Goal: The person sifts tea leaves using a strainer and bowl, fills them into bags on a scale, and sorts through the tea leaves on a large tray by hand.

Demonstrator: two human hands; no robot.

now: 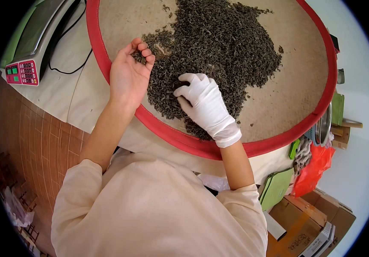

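A large round tray with a red rim [167, 128] holds a wide heap of dark, curled dried leaves [223, 47]. My bare left hand [132, 70] is palm up over the tray's left part, its fingers curled round a small amount of the leaves. In a white glove, my right hand [201, 100] rests at the lower part of the heap. Its fingers are bent towards the leaves, with the thumb and index finger apart; nothing shows between them, though the fingertips partly meet the leaves.
At the upper left stands a scale [32, 51] with a pink keypad and a black cable [71, 72]. Green packets [276, 188], a red plastic bag [313, 169] and cardboard boxes [296, 218] are at the lower right. Metal bowls [324, 126] sit beyond the tray's right rim.
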